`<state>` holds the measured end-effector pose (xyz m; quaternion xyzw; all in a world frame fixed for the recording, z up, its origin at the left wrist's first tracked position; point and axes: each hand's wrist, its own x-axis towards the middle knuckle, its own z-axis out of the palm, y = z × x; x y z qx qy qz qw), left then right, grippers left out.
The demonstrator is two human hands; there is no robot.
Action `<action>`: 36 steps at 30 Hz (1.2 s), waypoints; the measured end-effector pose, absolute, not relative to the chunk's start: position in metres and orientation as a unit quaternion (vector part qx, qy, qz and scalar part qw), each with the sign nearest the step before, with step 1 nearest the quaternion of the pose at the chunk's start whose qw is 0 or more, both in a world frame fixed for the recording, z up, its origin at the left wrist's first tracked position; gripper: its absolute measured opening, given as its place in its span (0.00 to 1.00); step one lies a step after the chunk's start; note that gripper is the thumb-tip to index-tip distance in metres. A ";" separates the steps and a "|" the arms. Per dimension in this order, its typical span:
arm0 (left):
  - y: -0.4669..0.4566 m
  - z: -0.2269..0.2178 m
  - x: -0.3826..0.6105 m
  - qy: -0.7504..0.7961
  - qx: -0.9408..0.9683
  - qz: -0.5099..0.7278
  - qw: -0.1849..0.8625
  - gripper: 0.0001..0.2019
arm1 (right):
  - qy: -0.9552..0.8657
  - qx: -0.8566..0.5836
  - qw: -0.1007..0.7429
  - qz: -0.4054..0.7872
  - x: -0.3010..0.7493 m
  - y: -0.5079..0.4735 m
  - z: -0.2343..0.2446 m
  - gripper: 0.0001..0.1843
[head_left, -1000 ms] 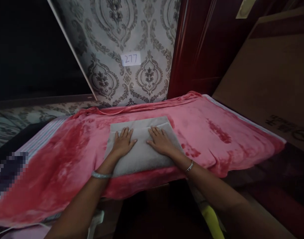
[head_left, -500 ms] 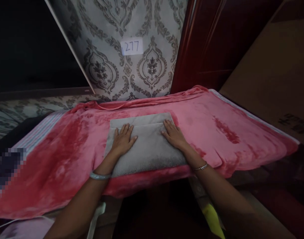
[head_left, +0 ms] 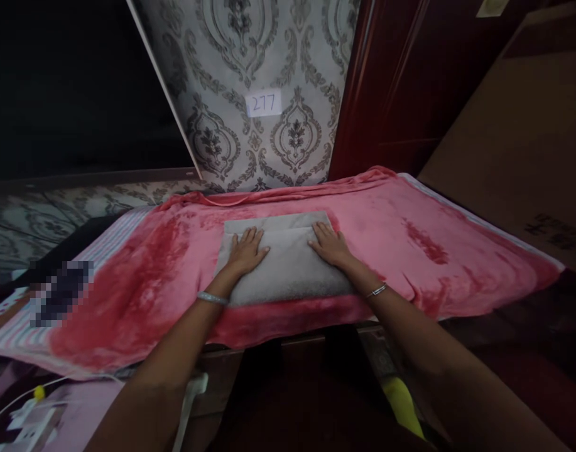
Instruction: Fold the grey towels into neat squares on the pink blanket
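Observation:
A grey plush cloth (head_left: pixel 288 270), folded into a flat rectangle, lies on a pink and red fleece blanket (head_left: pixel 372 226). Its far edge shows a narrow strip beyond a fold line. My left hand (head_left: pixel 247 251) rests palm down on the left part of the cloth, fingers spread, with a pale bangle at the wrist. On the right part lies my right hand (head_left: pixel 329 245), also flat with its fingers apart and a thin silver bracelet on the wrist. Both hands press on the cloth without gripping it.
Behind the blanket is a patterned wall with a paper label (head_left: pixel 264 102) reading 277. A dark screen (head_left: pixel 80 88) is at upper left. To the right stand a dark red door (head_left: pixel 401 81) and a large cardboard box (head_left: pixel 518 138). A power strip (head_left: pixel 36 427) is at lower left.
The view has shifted, so the scene sits slightly further right and more of the lower left shows. Both hands stay flat on the grey cloth, in nearly the same places.

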<state>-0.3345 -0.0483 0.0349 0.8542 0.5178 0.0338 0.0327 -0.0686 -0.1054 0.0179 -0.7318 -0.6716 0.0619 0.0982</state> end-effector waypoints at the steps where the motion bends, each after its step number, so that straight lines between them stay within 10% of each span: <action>1: -0.051 0.039 -0.331 0.516 0.855 0.034 0.033 0.34 | -0.676 -0.728 0.099 0.053 -0.072 -0.105 0.021 0.35; 14: -0.081 0.022 -0.286 0.390 0.919 0.037 0.047 0.32 | -0.726 -0.680 0.103 0.019 -0.110 -0.114 0.012 0.32; 36: -0.050 0.031 -0.383 0.600 0.797 0.050 0.046 0.33 | -0.724 -0.675 0.134 0.044 -0.103 -0.104 0.004 0.32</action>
